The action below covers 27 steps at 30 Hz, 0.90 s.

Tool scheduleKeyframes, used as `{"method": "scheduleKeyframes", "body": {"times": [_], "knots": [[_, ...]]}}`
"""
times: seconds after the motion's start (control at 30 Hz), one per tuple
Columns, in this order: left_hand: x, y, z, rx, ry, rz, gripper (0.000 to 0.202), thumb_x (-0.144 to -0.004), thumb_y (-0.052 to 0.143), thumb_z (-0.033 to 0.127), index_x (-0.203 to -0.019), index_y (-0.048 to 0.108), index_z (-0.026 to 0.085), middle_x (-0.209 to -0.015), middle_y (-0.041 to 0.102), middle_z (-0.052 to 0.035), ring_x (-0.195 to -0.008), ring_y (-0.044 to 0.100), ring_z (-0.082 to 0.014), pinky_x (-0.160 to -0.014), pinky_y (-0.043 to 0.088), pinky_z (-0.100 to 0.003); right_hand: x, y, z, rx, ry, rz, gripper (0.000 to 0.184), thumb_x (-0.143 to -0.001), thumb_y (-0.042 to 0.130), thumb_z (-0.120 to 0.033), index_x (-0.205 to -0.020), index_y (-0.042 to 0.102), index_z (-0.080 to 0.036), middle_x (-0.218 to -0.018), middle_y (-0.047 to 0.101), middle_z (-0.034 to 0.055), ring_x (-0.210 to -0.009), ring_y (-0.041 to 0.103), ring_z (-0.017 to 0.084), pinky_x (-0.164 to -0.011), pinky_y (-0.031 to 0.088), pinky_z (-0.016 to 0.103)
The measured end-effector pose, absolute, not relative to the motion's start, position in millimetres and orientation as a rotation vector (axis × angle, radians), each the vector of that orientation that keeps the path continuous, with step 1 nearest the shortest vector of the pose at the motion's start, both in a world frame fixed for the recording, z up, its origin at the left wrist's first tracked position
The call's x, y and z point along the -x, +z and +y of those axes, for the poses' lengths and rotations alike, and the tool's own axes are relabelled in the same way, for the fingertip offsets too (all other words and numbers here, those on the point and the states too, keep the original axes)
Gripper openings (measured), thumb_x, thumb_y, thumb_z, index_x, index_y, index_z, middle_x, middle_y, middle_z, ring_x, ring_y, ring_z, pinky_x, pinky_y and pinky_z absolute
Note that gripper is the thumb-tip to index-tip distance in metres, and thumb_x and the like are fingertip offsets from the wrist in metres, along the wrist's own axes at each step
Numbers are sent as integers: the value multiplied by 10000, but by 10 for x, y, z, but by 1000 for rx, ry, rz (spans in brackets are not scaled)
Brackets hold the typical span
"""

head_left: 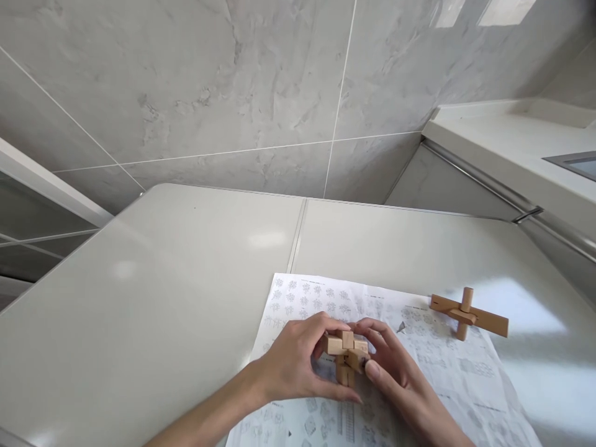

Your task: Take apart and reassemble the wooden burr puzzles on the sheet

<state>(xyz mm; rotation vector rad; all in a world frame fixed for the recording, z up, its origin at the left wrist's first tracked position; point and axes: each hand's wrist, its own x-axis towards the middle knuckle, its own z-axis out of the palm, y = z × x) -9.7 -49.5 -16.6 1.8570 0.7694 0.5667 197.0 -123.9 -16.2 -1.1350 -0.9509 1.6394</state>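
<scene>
Both my hands close round a small wooden interlocking puzzle of notched light-brown blocks, held just above a printed instruction sheet. My left hand grips its left side, fingers curled over the top and thumb below. On the right side, my right hand pinches the puzzle with thumb and fingertips. A second wooden puzzle, a cross of a flat bar and a short peg, lies on the sheet's far right corner, apart from both hands.
The sheet lies on a pale grey table with a seam down its middle. Grey marble floor tiles stretch beyond the table. A white counter with a metal rail stands at the right.
</scene>
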Motion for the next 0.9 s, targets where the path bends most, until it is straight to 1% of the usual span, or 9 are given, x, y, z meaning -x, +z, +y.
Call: {"method": "scheduleKeyframes", "body": {"times": [0.13, 0.2, 0.27, 0.33, 0.4, 0.6, 0.7, 0.8, 0.9], "knots": [[77, -180, -524, -1961, 625, 748, 698, -734, 892, 635, -1248, 590, 273, -972, 724, 0, -757, 672, -166, -748, 541, -305, -1954, -163, -1261, 1086, 1719, -876, 511, -917, 744, -616, -1307, 537, -359, -1388, 637, 108, -1199, 687, 344, -963, 585, 488], [70, -187, -530, -2023, 672, 751, 698, -734, 884, 656, -1238, 602, 263, -940, 714, -5, -768, 678, -179, -763, 548, -318, -1940, -162, -1276, 1080, 1722, -849, 517, -911, 758, -609, -1311, 545, -361, -1370, 644, 107, -1204, 685, 348, -974, 579, 498], [66, -184, -525, -2047, 715, 742, 717, -728, 880, 673, -1245, 617, 251, -973, 711, -29, -807, 685, -192, -764, 556, -318, -1932, -156, -1284, 1093, 1712, -840, 514, -906, 761, -613, -1308, 559, -363, -1368, 645, 103, -1207, 686, 346, -979, 578, 493], [65, -171, -513, -2034, 726, 712, 728, -732, 876, 674, -1262, 620, 247, -1049, 717, -55, -857, 698, -201, -771, 565, -313, -1930, -149, -1282, 1120, 1697, -853, 515, -906, 752, -627, -1304, 565, -359, -1366, 652, 107, -1203, 690, 349, -973, 584, 488], [66, -157, -503, -2019, 709, 685, 723, -746, 874, 659, -1282, 609, 252, -1100, 729, -65, -893, 711, -209, -784, 569, -315, -1928, -145, -1275, 1143, 1679, -880, 518, -907, 738, -643, -1297, 566, -349, -1363, 658, 114, -1197, 692, 353, -966, 590, 488], [76, -160, -503, -2032, 682, 695, 684, -767, 890, 571, -1306, 596, 270, -1053, 770, -41, -895, 731, -222, -831, 568, -348, -1904, -177, -1287, 1096, 1655, -926, 478, -946, 699, -622, -1304, 528, -357, -1367, 660, 102, -1189, 693, 339, -960, 588, 477], [80, -171, -503, -1968, 693, 685, 673, -765, 890, 562, -1300, 597, 277, -1063, 767, -42, -912, 733, -223, -851, 572, -350, -1903, -195, -1316, 1148, 1610, -986, 470, -980, 636, -639, -1336, 526, -353, -1308, 688, 107, -1199, 684, 341, -940, 596, 463], [87, -170, -492, -1884, 692, 680, 668, -762, 892, 564, -1291, 606, 272, -1063, 754, -49, -896, 719, -215, -839, 569, -339, -1918, -218, -1323, 1214, 1502, -1093, 401, -1042, 543, -600, -1334, 562, -325, -1216, 721, 109, -1122, 704, 323, -888, 603, 421], [97, -155, -475, -1812, 660, 701, 665, -732, 917, 553, -1259, 628, 269, -1069, 746, -45, -884, 697, -209, -841, 562, -336, -1946, -260, -1301, 1235, 1329, -1252, 327, -1080, 497, -527, -1270, 614, -288, -1143, 724, 102, -940, 707, 275, -836, 590, 387]]}}
